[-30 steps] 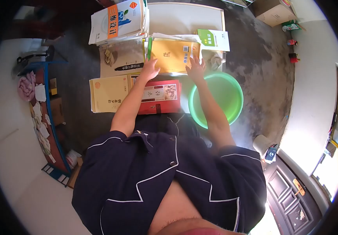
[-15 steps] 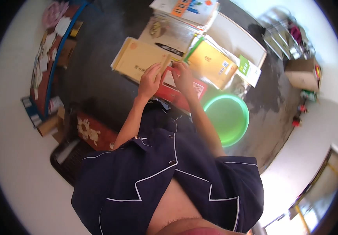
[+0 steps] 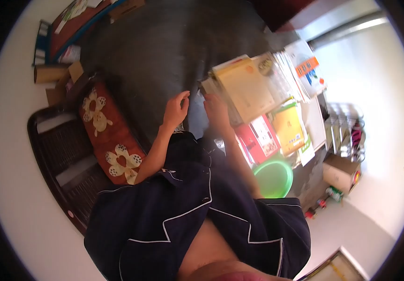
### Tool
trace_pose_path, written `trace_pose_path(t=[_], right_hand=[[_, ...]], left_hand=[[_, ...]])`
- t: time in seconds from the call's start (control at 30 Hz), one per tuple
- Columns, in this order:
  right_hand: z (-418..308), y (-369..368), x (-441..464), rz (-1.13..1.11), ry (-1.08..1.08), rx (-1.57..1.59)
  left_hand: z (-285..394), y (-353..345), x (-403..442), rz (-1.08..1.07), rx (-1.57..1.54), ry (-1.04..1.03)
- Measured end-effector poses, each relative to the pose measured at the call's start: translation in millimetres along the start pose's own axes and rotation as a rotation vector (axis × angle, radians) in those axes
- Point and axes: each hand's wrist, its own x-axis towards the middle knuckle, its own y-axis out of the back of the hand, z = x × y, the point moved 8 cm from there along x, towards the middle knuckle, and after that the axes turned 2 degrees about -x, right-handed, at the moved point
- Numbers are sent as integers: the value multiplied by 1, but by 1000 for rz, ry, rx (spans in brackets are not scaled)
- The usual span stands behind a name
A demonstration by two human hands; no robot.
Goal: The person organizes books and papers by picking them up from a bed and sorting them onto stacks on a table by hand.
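My left hand (image 3: 177, 110) is raised over the dark floor, fingers loosely bent and nothing visible in it. To its right, my right hand (image 3: 215, 108) is smeared by motion beside the near left edge of a stack topped by a cream paper folder (image 3: 248, 91). Whether its fingertips touch the stack or hold something I cannot tell. Below that folder lies a red booklet (image 3: 259, 136) with a white printed panel. A yellow folder (image 3: 288, 130) rests right of the booklet.
A green plastic basin (image 3: 273, 178) stands near my right forearm. At left is a dark chair (image 3: 68, 164) with a red flower-patterned cushion (image 3: 100, 140). Books with an orange-labelled cover (image 3: 309, 72), a metal rack (image 3: 345, 126) and a cardboard box (image 3: 340, 172) are at right.
The view has turned left, so the papers and basin sit farther right. My hands have left the red booklet and moved apart, the right one now beside the cream folder's stack.
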Motion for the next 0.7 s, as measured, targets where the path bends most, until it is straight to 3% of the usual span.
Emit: trace_pose_path(t=[0.03,0.13,0.33,0.47,0.53,0.7], right_hand=[[1,-20,2,-37,-69,22],[-19,-71,22,-103,-12,-3],[-79,-175,62,-417,201,90],[-107,-220,85,-518,313,86],[-113,-239,96,-580,260,117],[-98,-292,129,-671,281,73]], left_hand=[[-9,17,-3,14,-16,21],[-36,69,-3,63,-60,159],[-88,154,-26,318,16,314],[-123,185,-39,489,-21,373],[-138,197,-42,571,-78,373],[-174,221,-17,576,-37,434]])
